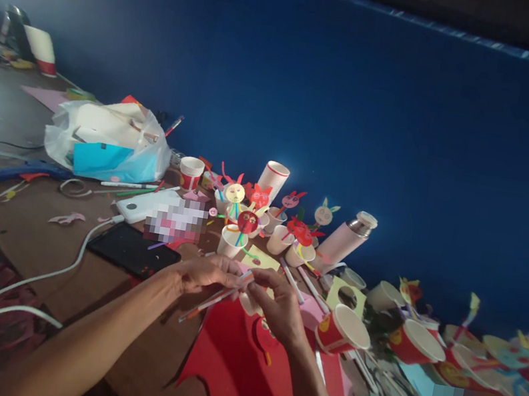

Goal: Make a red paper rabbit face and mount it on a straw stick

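My left hand (212, 273) and my right hand (280, 303) meet over the table, fingertips pinched together on a small pale piece with an orange part (246, 277). Its exact kind is too blurred to make out. A slim, clear and orange pen-like stick (199, 309) slants down from beneath my left fingers; whether that hand grips it is unclear. Below my hands is a sheet of red paper (236, 369). Partly under my right hand, a round red paper face (264, 334) with an orange tip rests on it. A white cup-like shape between the hands is mostly hidden.
Behind are paper cups (232, 243) with decorated paper faces, and a pink thermos (346, 240). Red cups (343, 331) stand at right. A black phone (134, 250), white power bank (146, 204), cable (80, 255), blue glue gun (19, 174) and plastic bag (60, 130) lie left.
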`<control>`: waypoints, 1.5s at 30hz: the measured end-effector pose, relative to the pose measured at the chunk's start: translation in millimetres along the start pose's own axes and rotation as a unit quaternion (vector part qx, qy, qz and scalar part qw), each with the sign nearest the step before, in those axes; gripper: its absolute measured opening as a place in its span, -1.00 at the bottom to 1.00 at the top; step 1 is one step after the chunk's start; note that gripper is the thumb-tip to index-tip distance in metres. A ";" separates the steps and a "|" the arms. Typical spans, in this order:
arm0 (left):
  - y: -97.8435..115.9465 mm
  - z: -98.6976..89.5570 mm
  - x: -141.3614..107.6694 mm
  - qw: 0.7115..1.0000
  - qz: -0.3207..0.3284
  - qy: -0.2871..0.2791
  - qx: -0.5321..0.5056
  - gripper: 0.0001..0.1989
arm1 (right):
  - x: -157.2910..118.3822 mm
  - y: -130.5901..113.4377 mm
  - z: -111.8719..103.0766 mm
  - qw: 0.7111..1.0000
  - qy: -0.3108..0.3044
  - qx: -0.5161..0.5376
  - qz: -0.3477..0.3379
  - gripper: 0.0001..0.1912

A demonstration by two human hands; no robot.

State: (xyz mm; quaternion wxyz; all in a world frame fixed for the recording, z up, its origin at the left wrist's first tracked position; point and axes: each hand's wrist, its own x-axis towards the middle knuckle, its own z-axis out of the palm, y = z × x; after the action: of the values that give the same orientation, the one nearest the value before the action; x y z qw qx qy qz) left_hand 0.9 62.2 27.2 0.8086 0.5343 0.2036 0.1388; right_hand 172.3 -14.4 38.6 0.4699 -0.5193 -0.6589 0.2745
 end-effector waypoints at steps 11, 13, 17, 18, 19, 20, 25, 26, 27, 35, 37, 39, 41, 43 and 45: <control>-2.4 -2.9 -0.9 0.995 -0.018 -0.097 -0.032 -0.70 | -2.7 -3.6 -5.0 0.999 -0.001 -0.040 -0.031 -0.87; -3.2 -2.3 -0.6 0.993 -0.014 -0.113 -0.041 -0.70 | -3.4 -3.9 -5.6 0.999 -0.006 -0.037 -0.037 -0.83; -5.3 -1.5 1.0 0.987 -0.020 -0.153 -0.053 -0.70 | -4.4 -6.6 -7.8 0.997 -0.038 -0.046 -0.048 -0.79; -5.7 -1.1 1.3 0.986 -0.023 -0.155 -0.054 -0.69 | -4.5 -7.6 -8.5 0.996 -0.048 -0.047 -0.052 -0.79; -6.0 -0.6 1.5 0.986 -0.027 -0.155 -0.054 -0.69 | -4.6 -8.4 -9.4 0.996 -0.056 -0.047 -0.056 -0.80; -6.2 0.1 1.5 0.986 -0.030 -0.155 -0.051 -0.68 | -4.6 -9.2 -10.1 0.995 -0.063 -0.046 -0.060 -0.81; -3.5 4.1 -2.8 0.989 -0.044 -0.142 0.013 -0.62 | -4.9 -10.9 -13.3 0.995 -0.067 -0.038 -0.059 -0.86; -2.1 4.5 -4.3 0.990 -0.042 -0.129 0.031 -0.60 | -5.0 -11.1 -13.8 0.996 -0.063 -0.040 -0.052 -0.85; -0.5 4.8 -5.8 0.992 -0.036 -0.111 0.050 -0.59 | -5.0 -11.5 -14.3 0.996 -0.058 -0.044 -0.045 -0.85; 4.1 8.2 -6.6 0.980 0.072 0.044 0.179 -0.69 | -2.2 -10.9 -12.3 0.994 -0.041 -0.105 0.008 -0.80; 1.8 9.9 -4.0 0.969 0.103 0.059 0.214 -0.74 | -1.3 -7.9 -9.8 0.994 -0.029 -0.101 0.020 -0.80; 0.2 10.9 -2.0 0.961 0.117 0.075 0.240 -0.76 | -0.7 -3.9 -7.3 0.996 -0.024 -0.086 0.032 -0.81; 0.1 11.1 -1.3 0.958 0.114 0.084 0.250 -0.72 | -0.2 0.6 -5.3 0.997 -0.031 -0.064 0.039 -0.85; 1.9 11.4 -1.9 0.957 0.113 0.090 0.251 -0.67 | 0.1 5.4 -3.9 0.997 -0.039 -0.047 0.040 -0.86; 4.9 12.5 -3.7 0.959 0.112 0.095 0.244 -0.63 | 0.4 9.8 -2.7 0.998 -0.039 -0.042 0.036 -0.83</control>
State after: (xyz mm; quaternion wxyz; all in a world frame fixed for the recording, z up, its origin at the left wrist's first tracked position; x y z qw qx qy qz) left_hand 3.7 52.4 36.7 0.6096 0.7194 0.2457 0.2245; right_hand 178.9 -11.3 31.5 0.4116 -0.5511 -0.6685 0.2828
